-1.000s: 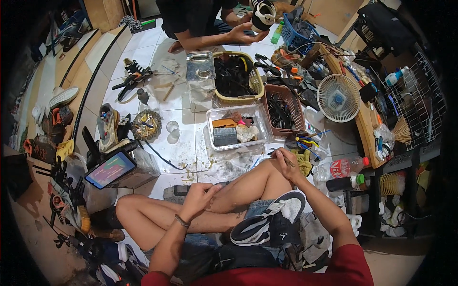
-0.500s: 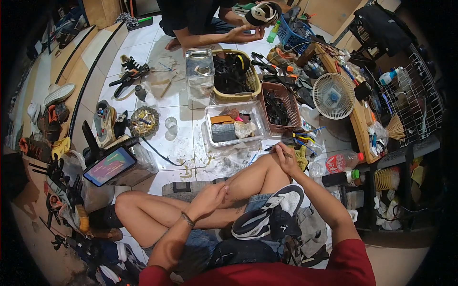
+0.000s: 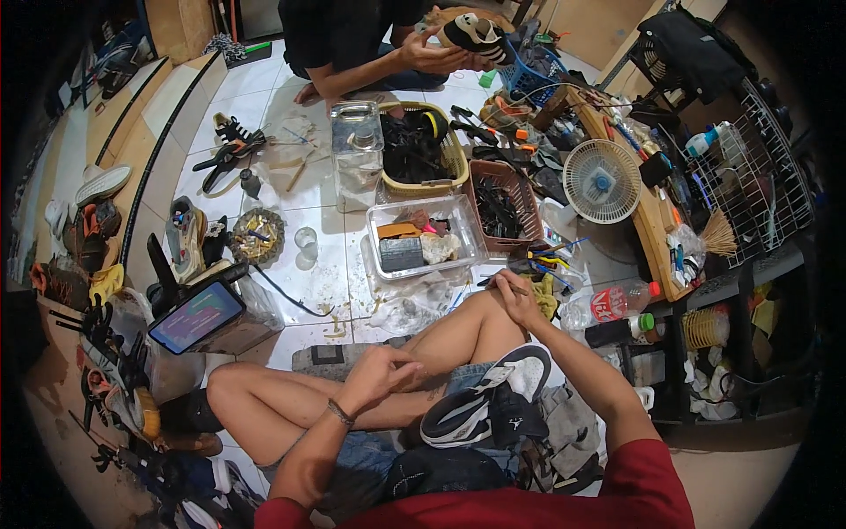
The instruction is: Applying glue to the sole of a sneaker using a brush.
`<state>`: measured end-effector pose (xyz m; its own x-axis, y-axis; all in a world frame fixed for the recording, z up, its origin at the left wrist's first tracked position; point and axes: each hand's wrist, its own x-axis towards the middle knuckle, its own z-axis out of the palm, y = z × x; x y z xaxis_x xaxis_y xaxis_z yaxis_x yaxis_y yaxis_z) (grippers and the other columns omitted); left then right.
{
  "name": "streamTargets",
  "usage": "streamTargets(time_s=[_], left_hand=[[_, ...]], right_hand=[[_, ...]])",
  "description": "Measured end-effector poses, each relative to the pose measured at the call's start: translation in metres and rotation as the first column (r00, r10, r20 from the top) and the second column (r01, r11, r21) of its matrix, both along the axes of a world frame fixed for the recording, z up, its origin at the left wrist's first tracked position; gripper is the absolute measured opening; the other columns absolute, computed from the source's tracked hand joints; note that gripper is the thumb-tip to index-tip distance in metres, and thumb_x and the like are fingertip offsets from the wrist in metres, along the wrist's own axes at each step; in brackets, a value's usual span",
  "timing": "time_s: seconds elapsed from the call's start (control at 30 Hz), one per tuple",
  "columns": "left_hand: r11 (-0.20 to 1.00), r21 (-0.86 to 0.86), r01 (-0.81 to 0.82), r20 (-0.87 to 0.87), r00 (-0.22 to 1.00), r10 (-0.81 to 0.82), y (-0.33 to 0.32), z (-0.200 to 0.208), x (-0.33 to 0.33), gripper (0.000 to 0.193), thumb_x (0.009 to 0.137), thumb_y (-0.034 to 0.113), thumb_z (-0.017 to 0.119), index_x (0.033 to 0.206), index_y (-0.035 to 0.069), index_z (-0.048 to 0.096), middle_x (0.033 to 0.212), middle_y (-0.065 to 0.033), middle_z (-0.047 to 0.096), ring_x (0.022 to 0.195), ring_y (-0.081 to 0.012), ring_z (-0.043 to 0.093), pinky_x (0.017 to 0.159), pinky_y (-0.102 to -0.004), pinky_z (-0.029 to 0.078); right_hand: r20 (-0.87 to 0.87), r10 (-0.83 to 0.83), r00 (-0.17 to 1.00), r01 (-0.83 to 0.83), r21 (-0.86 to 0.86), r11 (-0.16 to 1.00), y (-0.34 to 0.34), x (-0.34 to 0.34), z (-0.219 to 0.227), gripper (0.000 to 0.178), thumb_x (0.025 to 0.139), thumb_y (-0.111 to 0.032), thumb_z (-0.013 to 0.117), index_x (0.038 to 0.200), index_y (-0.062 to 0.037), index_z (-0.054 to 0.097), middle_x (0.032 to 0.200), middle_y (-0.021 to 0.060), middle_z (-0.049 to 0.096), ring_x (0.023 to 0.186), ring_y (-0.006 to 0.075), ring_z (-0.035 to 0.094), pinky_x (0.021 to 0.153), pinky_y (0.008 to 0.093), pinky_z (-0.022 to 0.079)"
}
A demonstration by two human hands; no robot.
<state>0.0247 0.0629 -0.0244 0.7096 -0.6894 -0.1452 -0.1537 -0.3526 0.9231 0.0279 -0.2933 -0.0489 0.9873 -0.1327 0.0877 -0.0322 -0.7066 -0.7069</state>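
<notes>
My right hand [image 3: 518, 301] is closed around a thin, dark, stick-like tool [image 3: 513, 288], resting by my raised knee. Above my shin my left hand [image 3: 381, 372] is curled, thumb and fingertips drawn together; whatever may be between them is too small to name. A black and white sneaker [image 3: 456, 418] lies tilted on my lap, its white toe [image 3: 529, 370] towards my right forearm, near a grey cloth [image 3: 568, 432]. Ahead of my knees stands a clear plastic tub [image 3: 374, 251] with a dark block, an orange piece and whitish fluff inside.
Across from me a person's hands [image 3: 436, 57] hold a black and white shoe [image 3: 476, 37]. Around lie a yellow basket [image 3: 460, 167], brown basket [image 3: 529, 231], fan [image 3: 602, 181], bottle [image 3: 608, 304], ashtray [image 3: 262, 236], glass [image 3: 306, 240] and a phone [image 3: 196, 317]. Shoes line the left.
My left hand has curled in more and its fingertips have drawn together. The other person's shoe has turned in their hands, and both hands now hold it. My view has shifted slightly.
</notes>
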Motion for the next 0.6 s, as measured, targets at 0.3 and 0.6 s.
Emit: streamTargets(time_s=[0.3, 0.6], left_hand=[[1.0, -0.002, -0.03, 0.005, 1.0, 0.03, -0.001, -0.003, -0.002, 0.025, 0.089, 0.021, 0.064, 0.097, -0.001, 0.071, 0.084, -0.0241, 0.067, 0.072, -0.0367, 0.067, 0.066, -0.0411, 0.052], [0.999, -0.047, -0.015, -0.008, 1.0, 0.015, -0.002, -0.01, -0.003, 0.027, 0.092, 0.019, 0.056, 0.103, -0.001, 0.07, 0.086, -0.0219, 0.069, 0.077, -0.036, 0.068, 0.069, -0.0405, 0.053]], right_hand=[[-0.056, 0.015, 0.998, -0.014, 0.03, 0.999, -0.003, 0.001, 0.0, 0.033, 0.1, -0.023, 0.045, 0.091, 0.0018, 0.065, 0.086, 0.0164, 0.069, 0.083, 0.0301, 0.067, 0.078, 0.037, 0.05], [-0.013, 0.006, 1.0, -0.005, 0.074, 0.997, -0.003, 0.002, -0.006, 0.033, 0.099, -0.024, 0.047, 0.088, 0.0017, 0.065, 0.082, 0.0173, 0.069, 0.078, 0.0307, 0.068, 0.075, 0.0377, 0.051]])
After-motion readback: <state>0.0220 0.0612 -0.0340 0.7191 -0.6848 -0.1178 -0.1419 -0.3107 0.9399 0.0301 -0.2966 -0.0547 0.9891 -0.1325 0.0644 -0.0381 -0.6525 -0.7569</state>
